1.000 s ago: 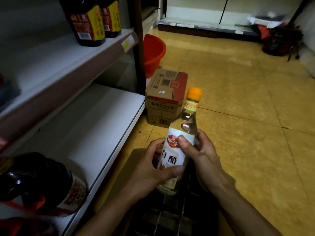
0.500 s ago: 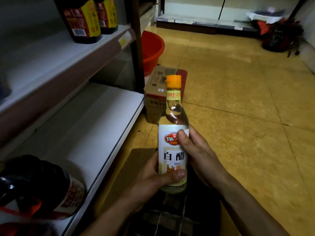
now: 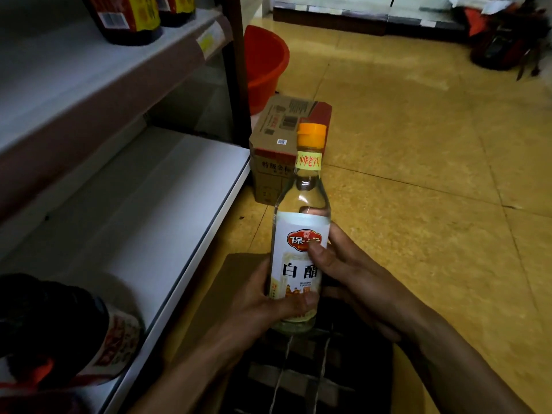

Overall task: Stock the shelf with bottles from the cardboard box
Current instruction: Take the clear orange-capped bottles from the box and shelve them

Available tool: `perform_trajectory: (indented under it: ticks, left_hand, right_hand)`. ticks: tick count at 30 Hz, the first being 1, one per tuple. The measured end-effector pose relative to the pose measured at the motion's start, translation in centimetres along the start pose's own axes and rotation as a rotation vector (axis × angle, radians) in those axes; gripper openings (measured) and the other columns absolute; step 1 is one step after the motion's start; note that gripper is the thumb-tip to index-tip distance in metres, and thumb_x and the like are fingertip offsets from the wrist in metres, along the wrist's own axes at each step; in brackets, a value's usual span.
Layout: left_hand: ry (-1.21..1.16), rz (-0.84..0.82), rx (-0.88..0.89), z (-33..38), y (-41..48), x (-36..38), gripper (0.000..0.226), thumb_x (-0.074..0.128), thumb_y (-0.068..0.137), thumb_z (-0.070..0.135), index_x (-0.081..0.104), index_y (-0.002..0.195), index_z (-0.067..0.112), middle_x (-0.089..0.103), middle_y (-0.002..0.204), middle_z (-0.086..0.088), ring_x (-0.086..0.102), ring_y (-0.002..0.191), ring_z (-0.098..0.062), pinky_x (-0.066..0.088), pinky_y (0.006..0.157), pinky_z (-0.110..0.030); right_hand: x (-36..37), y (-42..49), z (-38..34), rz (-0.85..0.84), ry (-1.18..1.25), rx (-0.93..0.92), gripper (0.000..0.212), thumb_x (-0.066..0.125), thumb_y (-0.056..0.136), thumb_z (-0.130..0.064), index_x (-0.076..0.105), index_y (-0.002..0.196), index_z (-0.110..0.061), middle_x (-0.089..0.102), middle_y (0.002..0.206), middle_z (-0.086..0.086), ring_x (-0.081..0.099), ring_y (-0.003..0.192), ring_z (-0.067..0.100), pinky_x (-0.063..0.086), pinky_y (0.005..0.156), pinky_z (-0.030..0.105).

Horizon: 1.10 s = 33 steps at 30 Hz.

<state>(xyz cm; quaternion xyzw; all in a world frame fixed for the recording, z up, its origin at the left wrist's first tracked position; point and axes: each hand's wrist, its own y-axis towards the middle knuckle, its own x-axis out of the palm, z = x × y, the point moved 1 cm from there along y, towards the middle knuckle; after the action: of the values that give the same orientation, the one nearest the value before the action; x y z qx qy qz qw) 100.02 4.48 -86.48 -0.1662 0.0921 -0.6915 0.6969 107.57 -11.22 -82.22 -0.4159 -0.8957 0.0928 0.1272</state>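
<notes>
A clear vinegar bottle with an orange cap and a white label stands upright in both my hands, above the open cardboard box at the bottom centre. My left hand grips its lower body from the left, thumb across the label's bottom. My right hand grips it from the right, thumb pressed on the label's middle. The white lower shelf lies to the left, mostly bare.
A dark sauce bottle sits on the lower shelf at the near left. Two dark bottles stand on the upper shelf. A closed carton and a red bucket sit on the tiled floor beyond the bottle. Bags lie far right.
The bottle went from tilted right to upright and has risen a little, its label now facing me. Both hands kept their hold throughout.
</notes>
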Motion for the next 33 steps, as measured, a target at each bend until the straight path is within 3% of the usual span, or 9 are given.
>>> perform_trajectory:
  ticks: [5, 8, 10, 14, 18, 22, 27, 33]
  left_hand:
    - [-0.052, -0.001, -0.073, 0.9, -1.0, 0.2, 0.064, 0.082, 0.074, 0.027, 0.058, 0.132, 0.038, 0.075, 0.120, 0.010, 0.072, 0.111, -0.010, 0.057, 0.095, -0.032]
    - [-0.090, 0.008, -0.125, 1.9, -2.4, 0.5, 0.064, 0.084, 0.073, 0.026, 0.058, 0.130, 0.039, 0.076, 0.117, 0.013, 0.072, 0.107, -0.004, 0.058, 0.083, -0.021]
    - [-0.100, 0.008, -0.155, 2.5, -3.2, 0.5, 0.063, 0.087, 0.077, 0.021, 0.058, 0.130, 0.037, 0.077, 0.116, 0.012, 0.072, 0.107, -0.004, 0.058, 0.081, -0.018]
    - [-0.098, 0.014, -0.191, 3.6, -5.2, 0.6, 0.055, 0.076, 0.086, 0.007, 0.057, 0.130, 0.035, 0.077, 0.116, 0.013, 0.072, 0.106, -0.003, 0.057, 0.081, -0.015]
    - [-0.100, -0.020, -0.228, 4.6, -7.8, 0.8, 0.060, 0.073, 0.089, 0.008, 0.053, 0.138, 0.036, 0.074, 0.124, 0.007, 0.070, 0.115, -0.009, 0.056, 0.088, -0.019]
    - [-0.121, 0.002, -0.290, 5.8, -11.1, 2.0, 0.056, 0.073, 0.088, 0.009, 0.054, 0.135, 0.032, 0.075, 0.121, 0.008, 0.071, 0.109, -0.006, 0.056, 0.082, -0.016]
    - [-0.138, -0.035, -0.394, 8.4, -16.5, 3.7, 0.058, 0.080, 0.084, 0.021, 0.056, 0.137, 0.028, 0.072, 0.128, 0.001, 0.069, 0.119, -0.016, 0.057, 0.098, -0.038]
    - [-0.138, -0.054, -0.423, 17.7, -22.7, 6.2, 0.057, 0.079, 0.086, 0.023, 0.057, 0.137, 0.035, 0.072, 0.129, 0.005, 0.068, 0.120, -0.012, 0.055, 0.099, -0.037]
  right_hand:
    - [1.0, -0.2, -0.8, 0.075, 0.034, 0.046, 0.044, 0.059, 0.092, -0.033, 0.054, 0.134, -0.045, 0.075, 0.119, -0.013, 0.072, 0.112, 0.012, 0.060, 0.084, 0.024]
    - [2.3, -1.2, -1.4, 0.112, 0.143, 0.106, 0.039, 0.063, 0.094, -0.027, 0.062, 0.132, -0.030, 0.075, 0.123, 0.001, 0.071, 0.115, 0.022, 0.055, 0.101, 0.046]
    - [3.1, -1.9, -1.6, 0.150, 0.201, 0.129, 0.043, 0.067, 0.087, -0.030, 0.064, 0.130, -0.026, 0.075, 0.122, 0.004, 0.071, 0.115, 0.024, 0.052, 0.104, 0.051]
    - [4.5, -3.2, -1.9, 0.197, 0.236, 0.161, 0.047, 0.069, 0.080, -0.033, 0.067, 0.126, -0.027, 0.076, 0.120, 0.003, 0.072, 0.113, 0.023, 0.053, 0.102, 0.049]
    - [5.5, -5.3, -2.6, 0.206, 0.215, 0.153, 0.040, 0.065, 0.085, -0.032, 0.068, 0.125, -0.028, 0.075, 0.121, 0.003, 0.071, 0.114, 0.023, 0.054, 0.100, 0.049]
    - [6.6, -8.4, -3.4, 0.226, 0.164, 0.180, 0.039, 0.061, 0.090, -0.026, 0.065, 0.128, -0.026, 0.074, 0.122, 0.004, 0.070, 0.116, 0.023, 0.055, 0.100, 0.047]
    - [8.3, -14.1, -5.7, 0.237, 0.160, 0.274, 0.039, 0.062, 0.088, -0.035, 0.065, 0.126, -0.034, 0.075, 0.121, 0.001, 0.071, 0.114, 0.022, 0.060, 0.092, 0.041]
    - [9.4, -19.7, -14.7, 0.200, 0.151, 0.379, 0.043, 0.066, 0.094, -0.048, 0.059, 0.135, -0.038, 0.071, 0.130, 0.001, 0.069, 0.120, 0.024, 0.051, 0.103, 0.060]
